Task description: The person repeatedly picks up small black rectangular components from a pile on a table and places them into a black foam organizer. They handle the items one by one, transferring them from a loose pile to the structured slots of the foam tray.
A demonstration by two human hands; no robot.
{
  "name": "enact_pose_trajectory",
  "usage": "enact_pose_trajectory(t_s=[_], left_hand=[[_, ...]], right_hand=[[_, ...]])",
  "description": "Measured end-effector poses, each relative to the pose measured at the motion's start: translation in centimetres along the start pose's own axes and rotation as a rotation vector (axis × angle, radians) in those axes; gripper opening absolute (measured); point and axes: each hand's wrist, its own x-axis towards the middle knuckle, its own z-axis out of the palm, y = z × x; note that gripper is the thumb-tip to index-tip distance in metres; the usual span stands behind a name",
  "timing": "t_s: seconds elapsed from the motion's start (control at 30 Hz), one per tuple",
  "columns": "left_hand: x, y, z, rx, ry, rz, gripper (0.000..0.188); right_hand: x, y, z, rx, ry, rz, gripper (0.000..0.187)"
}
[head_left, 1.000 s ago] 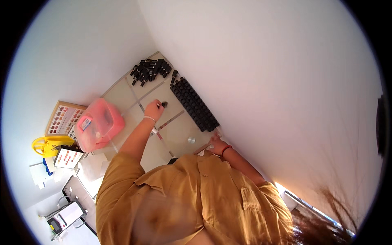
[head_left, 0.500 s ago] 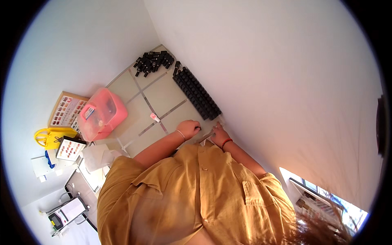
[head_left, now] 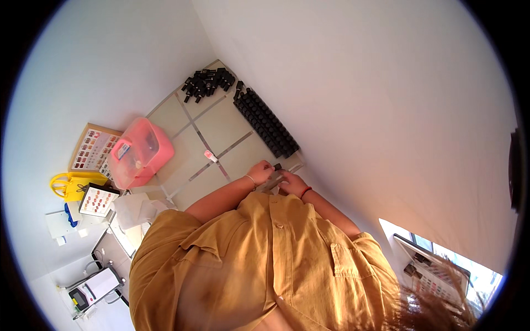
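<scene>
My left hand [head_left: 261,172] is closed with its fingertips on a small black bottle [head_left: 277,166], like those standing in rows beyond it. Close beside it, my right hand [head_left: 292,183] has curled fingers near the bottle's lower side. What those fingers hold, if anything, is hidden. Dense rows of black bottles [head_left: 265,124] run along the wall, just past both hands. A loose pile of black bottles [head_left: 207,84] lies in the far corner. Left of my hands, a small pink-and-white container [head_left: 210,156] rests on the tiled top.
The pale tiled surface [head_left: 223,128] meets walls at the far and right sides. At left stand a pink lidded box [head_left: 160,151], a colour-sample board [head_left: 91,148], a yellow bag [head_left: 74,187] and a framed sample card [head_left: 98,200]. Farther back is a white device [head_left: 94,289].
My two hands have come closer together. The black bottle at my left fingertips now shows more clearly between them. My right hand has turned and its fingers are curled in.
</scene>
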Motion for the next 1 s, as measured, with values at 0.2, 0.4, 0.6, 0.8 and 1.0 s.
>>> enact_pose_trajectory(t_s=[0.2, 0.4, 0.6, 0.8, 1.0], left_hand=[[0.8, -0.5, 0.6, -0.322, -0.196, -0.102, 0.033], [1.6, 0.5, 0.8, -0.296, -0.227, -0.096, 0.036], [2.0, 0.6, 0.4, -0.366, -0.213, -0.098, 0.034], [2.4, -0.1, 0.1, -0.402, -0.250, -0.086, 0.030], [2.5, 0.1, -0.5, -0.465, -0.273, -0.142, 0.030]], right_hand=[[-0.1, -1.4, -0.4, 0.025, 0.032, 0.084, 0.069], [-0.2, -0.2, -0.4, 0.197, 0.100, -0.008, 0.070], [-0.1, -1.2, -0.7, 0.313, 0.105, 0.084, 0.072], [1.0, -0.5, -0.7, 0.365, 0.112, 0.064, 0.069], [2.1, 0.7, -1.5, 0.519, 0.296, 0.162, 0.055]])
